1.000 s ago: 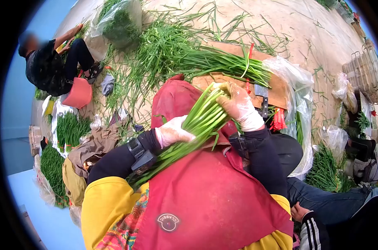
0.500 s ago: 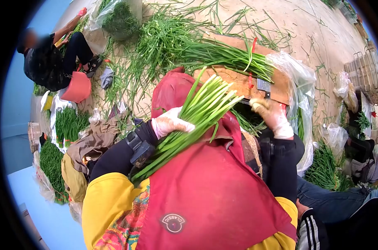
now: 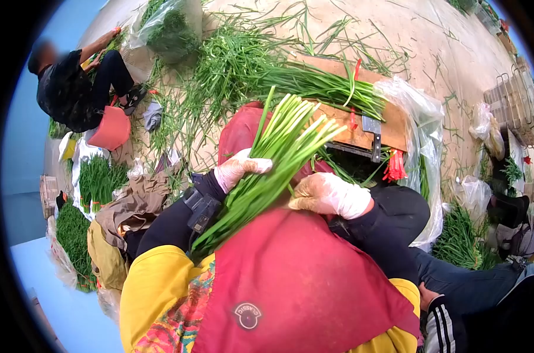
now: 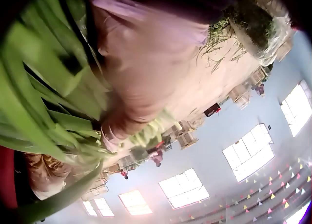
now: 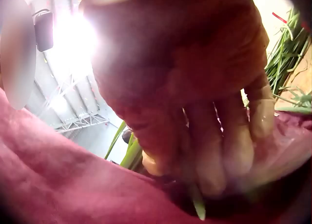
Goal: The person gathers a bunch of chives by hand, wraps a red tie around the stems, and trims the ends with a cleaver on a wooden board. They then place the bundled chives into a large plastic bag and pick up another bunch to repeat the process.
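Observation:
My left hand (image 3: 242, 169) grips a bundle of long green stalks (image 3: 279, 156), its pale cut ends pointing up and right, its leafy end down beside the apron. In the left wrist view, the left hand (image 4: 141, 63) wraps around the green leaves (image 4: 58, 107). Just right of the bundle, low over the red apron, is my gloved right hand (image 3: 332, 195). Its fingers point down in the right wrist view, where the hand (image 5: 180, 77) pinches a thin green leaf (image 5: 199, 207) whose tip sticks out below them. The leaf's other end is hidden.
More stalks (image 3: 332, 85) lie on a brown board (image 3: 399, 126) with a knife (image 3: 373, 138) and red ties (image 3: 395, 166). Loose greens (image 3: 231, 65) cover the floor ahead. A seated person (image 3: 73, 88) is at upper left; another person's leg (image 3: 461, 279) is at right.
My right hand left the stalks' cut ends, swung out to the right, then came back lower beside the bundle. The left hand kept its grip, and the bundle now stands slightly more upright.

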A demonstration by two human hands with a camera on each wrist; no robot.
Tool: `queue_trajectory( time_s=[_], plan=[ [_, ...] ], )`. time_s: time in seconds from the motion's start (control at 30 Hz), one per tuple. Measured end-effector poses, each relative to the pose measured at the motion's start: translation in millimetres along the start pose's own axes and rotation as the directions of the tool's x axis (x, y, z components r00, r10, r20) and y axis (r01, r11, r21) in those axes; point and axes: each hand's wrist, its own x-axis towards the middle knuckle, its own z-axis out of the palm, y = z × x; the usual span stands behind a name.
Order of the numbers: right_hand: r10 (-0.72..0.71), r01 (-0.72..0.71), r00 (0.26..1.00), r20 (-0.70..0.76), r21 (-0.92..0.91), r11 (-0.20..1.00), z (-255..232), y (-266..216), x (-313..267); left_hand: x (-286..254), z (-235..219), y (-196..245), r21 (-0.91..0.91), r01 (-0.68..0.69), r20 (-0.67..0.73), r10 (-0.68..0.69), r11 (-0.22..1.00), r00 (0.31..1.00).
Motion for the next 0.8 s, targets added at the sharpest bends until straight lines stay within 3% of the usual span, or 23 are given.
queue_trajectory(
  time_s=[0.07, 0.17, 0.2, 0.23, 0.3, 0.33, 0.37, 0.43, 0.5, 0.53, 0.63, 0.67, 0.77, 0.8],
  plan=[
    [0.099, -0.094, 0.994, 0.044, -0.104, 0.990, -5.1, -0.2, -4.7, -3.0, -1.9, -1.8, -0.052, -0.033, -0.035, 0.031, 0.998, 0.999],
    [0.044, -0.043, 0.999, 0.027, -0.043, 0.998, -3.6, 8.3, -8.8, -5.1, -2.0, 0.0, -0.046, -0.041, -0.002, 0.041, 0.998, 0.999],
    [0.143, -0.150, 0.988, 0.064, 0.119, 0.982, -10.1, 6.6, -10.5, -3.5, -9.2, -1.8, 0.045, -0.071, 0.016, 0.070, 0.996, 0.997],
    [0.202, -0.219, 0.976, 0.085, 0.439, 0.871, -11.8, 19.5, -16.0, -2.3, -7.1, -1.9, 0.044, -0.076, 0.021, 0.075, 0.996, 0.997],
    [0.248, -0.162, 0.967, -0.064, 0.599, 0.785, -17.9, 53.1, -12.1, -1.8, -0.9, -1.8, 0.086, -0.105, 0.003, 0.105, 0.991, 0.994],
    [0.227, 0.010, 0.952, -0.203, 0.767, 0.642, -10.0, 80.7, -11.6, -3.9, 1.8, 2.0, 0.141, -0.136, 0.015, 0.135, 0.981, 0.991],
    [0.207, 0.113, 0.945, -0.253, 0.847, 0.519, -8.1, 91.7, -9.3, -4.8, 3.2, 2.8, 0.198, -0.161, 0.018, 0.161, 0.967, 0.987],
    [0.213, 0.304, 0.890, -0.402, 0.874, 0.379, -12.3, 54.3, -1.3, -7.3, 10.1, 7.0, 0.244, -0.125, 0.014, 0.125, 0.962, 0.992],
    [0.151, 0.415, 0.876, -0.458, 0.875, 0.249, -13.5, 63.0, 16.0, -9.7, 20.7, 11.2, 0.270, -0.136, 0.017, 0.137, 0.953, 0.990],
    [0.213, 0.447, 0.845, -0.490, 0.867, 0.220, -14.0, 61.6, 23.9, -10.5, 23.3, 11.8, 0.294, -0.148, 0.012, 0.151, 0.944, 0.988],
    [0.152, 0.481, 0.856, -0.494, 0.869, 0.115, -15.0, 58.8, 31.8, -11.6, 15.6, 13.1, 0.208, -0.103, -0.007, 0.107, 0.973, 0.994],
    [0.223, 0.453, 0.857, -0.464, 0.886, 0.102, -14.8, 52.8, 26.6, -10.9, 3.8, 13.2, 0.203, -0.086, 0.023, 0.084, 0.975, 0.996],
    [0.117, 0.471, 0.873, -0.474, 0.881, 0.055, -15.1, 47.2, 21.7, -13.2, 3.6, 13.3, 0.020, -0.020, -0.128, 0.022, 1.000, 0.991],
    [0.118, 0.470, 0.873, -0.473, 0.881, 0.055, -14.3, 47.2, 20.3, -2.9, -39.8, -1.7, 0.096, -0.018, 0.016, 0.016, 0.995, 1.000]
  ],
)
